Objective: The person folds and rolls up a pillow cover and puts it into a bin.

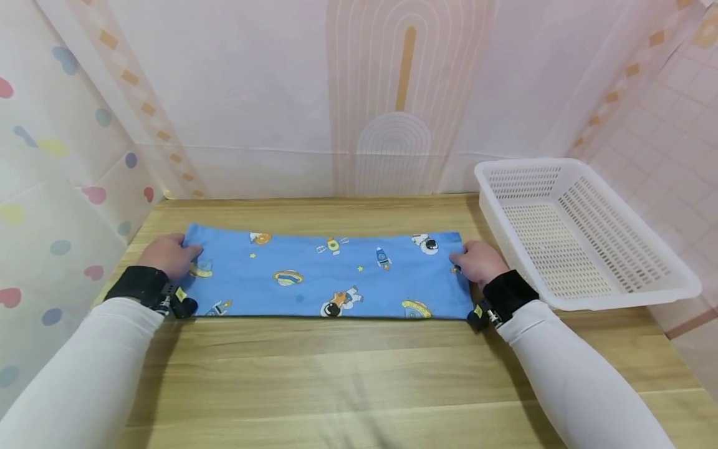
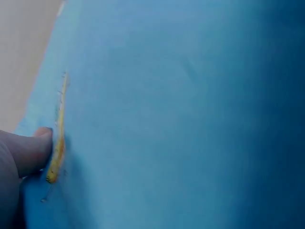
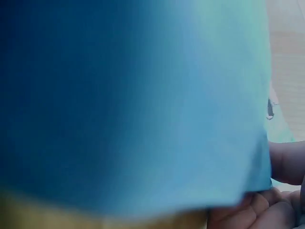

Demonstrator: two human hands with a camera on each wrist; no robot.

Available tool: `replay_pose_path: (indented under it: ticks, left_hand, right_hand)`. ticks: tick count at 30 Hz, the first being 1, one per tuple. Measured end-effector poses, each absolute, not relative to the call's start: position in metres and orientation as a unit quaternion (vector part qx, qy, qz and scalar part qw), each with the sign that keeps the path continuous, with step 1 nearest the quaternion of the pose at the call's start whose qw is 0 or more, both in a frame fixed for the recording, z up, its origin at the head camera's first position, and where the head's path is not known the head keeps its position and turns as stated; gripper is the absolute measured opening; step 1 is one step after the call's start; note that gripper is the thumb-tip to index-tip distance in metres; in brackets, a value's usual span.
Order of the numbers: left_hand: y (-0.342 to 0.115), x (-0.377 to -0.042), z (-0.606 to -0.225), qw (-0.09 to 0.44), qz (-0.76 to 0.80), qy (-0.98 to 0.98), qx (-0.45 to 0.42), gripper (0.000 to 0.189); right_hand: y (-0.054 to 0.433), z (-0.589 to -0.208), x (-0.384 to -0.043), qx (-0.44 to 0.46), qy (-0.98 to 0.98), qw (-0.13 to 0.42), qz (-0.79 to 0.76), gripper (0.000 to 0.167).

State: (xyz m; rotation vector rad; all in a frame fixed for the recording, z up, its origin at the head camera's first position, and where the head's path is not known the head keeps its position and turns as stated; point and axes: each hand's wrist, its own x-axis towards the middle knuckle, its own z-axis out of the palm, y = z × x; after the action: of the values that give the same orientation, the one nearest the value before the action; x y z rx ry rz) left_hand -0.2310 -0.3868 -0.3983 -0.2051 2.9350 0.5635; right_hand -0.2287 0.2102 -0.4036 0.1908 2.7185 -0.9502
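A blue cloth (image 1: 314, 277) printed with astronauts, rockets and planets lies stretched in a long flat strip across the table. My left hand (image 1: 168, 254) pinches its left end, thumb on top, and the left wrist view shows that thumb (image 2: 33, 150) pressed on the cloth beside a yellow print. At the opposite end my right hand (image 1: 479, 262) pinches the right edge. In the right wrist view the thumb (image 3: 288, 162) lies at the cloth's edge with curled fingers (image 3: 252, 212) below it. The cloth (image 3: 190, 119) fills most of that view.
A white plastic basket (image 1: 622, 296) with slotted walls stands at the right, just beyond my right hand. The wooden table (image 1: 314, 380) reaches back to a patterned wall covering (image 1: 241, 112). Another covering with coloured hearts (image 1: 56, 206) hangs along the left side.
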Motion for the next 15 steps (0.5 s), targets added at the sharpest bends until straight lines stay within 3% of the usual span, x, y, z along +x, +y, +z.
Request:
replay_pose_path:
  ticks: [8, 15]
  left_hand:
    - [-0.3832, -0.2326, -0.3965, 0.092, 0.185, 0.974, -0.095, 0.072]
    - [-0.3803, -0.2279, -0.3893, 0.100, 0.198, 0.972, -0.084, 0.053]
  right_hand:
    - [0.2103, -0.4021, -0.2276, 0.053, 0.939, 0.124, -0.315, 0.042]
    - [0.2100, -0.4006, -0.2269, 0.045, 0.947, 0.118, -0.295, 0.043]
